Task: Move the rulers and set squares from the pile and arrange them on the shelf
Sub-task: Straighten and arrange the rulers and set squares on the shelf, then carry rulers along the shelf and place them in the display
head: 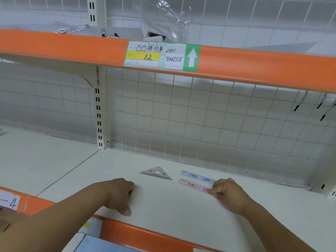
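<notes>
On the shelf (163, 206), the right hand's (229, 194) fingers (215, 191) apparently pinch the pink ruler (192, 185).

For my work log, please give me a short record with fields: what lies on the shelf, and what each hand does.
Shelf: white board, orange front edge
Set square: lies flat, left of both rulers, apart from them
Pink ruler: lies flat, right end pinched by right hand
Blue ruler: lies flat, just behind the pink one
Left hand: fingers curled, rests on shelf, nothing seen in it
</notes>
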{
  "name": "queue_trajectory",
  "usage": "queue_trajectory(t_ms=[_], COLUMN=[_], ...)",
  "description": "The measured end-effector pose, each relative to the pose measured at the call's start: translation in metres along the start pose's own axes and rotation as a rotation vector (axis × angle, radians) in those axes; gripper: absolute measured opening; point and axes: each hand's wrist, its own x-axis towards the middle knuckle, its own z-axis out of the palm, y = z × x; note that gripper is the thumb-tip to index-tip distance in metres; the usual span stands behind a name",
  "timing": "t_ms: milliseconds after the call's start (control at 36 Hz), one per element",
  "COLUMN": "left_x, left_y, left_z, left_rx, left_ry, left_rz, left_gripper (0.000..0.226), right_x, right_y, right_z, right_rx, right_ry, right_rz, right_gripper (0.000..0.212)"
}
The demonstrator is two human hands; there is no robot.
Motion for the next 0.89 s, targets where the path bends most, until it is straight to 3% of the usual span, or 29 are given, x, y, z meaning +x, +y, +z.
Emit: queue_trajectory(t_ms=[306,417,500,667,889], left_x=[-0.006,-0.01,-0.015,-0.024,-0.054], left_y=[0.002,0.003,0.004,0.001,-0.031], left_z=[0.002,0.001,0.0,0.004,0.014], left_rx=[0.025,0.024,0.048,0.059,0.009], left_ry=[0.025,0.065,0.121,0.2,0.24], left_rz=[0.005,0.004,-0.017,-0.06,-0.147], left_gripper=[0.06,0.055,0.048,0.036,0.041], right_x=[-0.007,-0.01,-0.016,-0.01,0.003], right_y=[-0.016,-0.042,-0.075,-0.125,-0.19], right_z=[-0.009,-0.016,-0.023,-0.022,-0.012], right_rx=[0.02,-0.119,-0.208,-0.29,-0.244], right_ry=[0.004,0.031,0.01,-0.02,-0.073], right_rz=[0.039,0.02,0.052,-0.081,-0.247], right_gripper=[0.025,0.022,0.04,0.033,0.033])
